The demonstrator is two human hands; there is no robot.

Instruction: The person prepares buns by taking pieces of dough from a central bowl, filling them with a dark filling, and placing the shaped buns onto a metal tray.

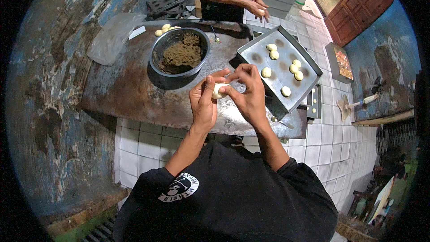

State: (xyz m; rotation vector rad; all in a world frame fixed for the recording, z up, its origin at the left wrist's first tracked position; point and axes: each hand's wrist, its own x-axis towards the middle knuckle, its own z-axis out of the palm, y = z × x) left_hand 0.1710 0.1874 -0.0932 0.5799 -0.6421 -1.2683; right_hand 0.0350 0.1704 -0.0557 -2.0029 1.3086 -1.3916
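My left hand (204, 103) cups a pale dough ball (219, 90) over the near middle of the worn metal table (116, 85). My right hand (246, 98) grips the same piece with its thumb, fingers raised and bent above it. A steel bowl (156, 65) of brown, lumpy filling (181, 54) sits just beyond my hands to the left. To the right, a metal tray (298, 98) holds several round dough balls (285, 91). More dough balls (165, 29) lie behind the bowl.
A co-worker's hands (257, 9) work across the table. A clear plastic bag (107, 40) lies at the back left. Dark moulds (163, 1) stand behind. A spoon (284, 124) rests at the table's front right. A peeling wall (49, 107) borders the left; a wooden door (358, 6) stands back right.
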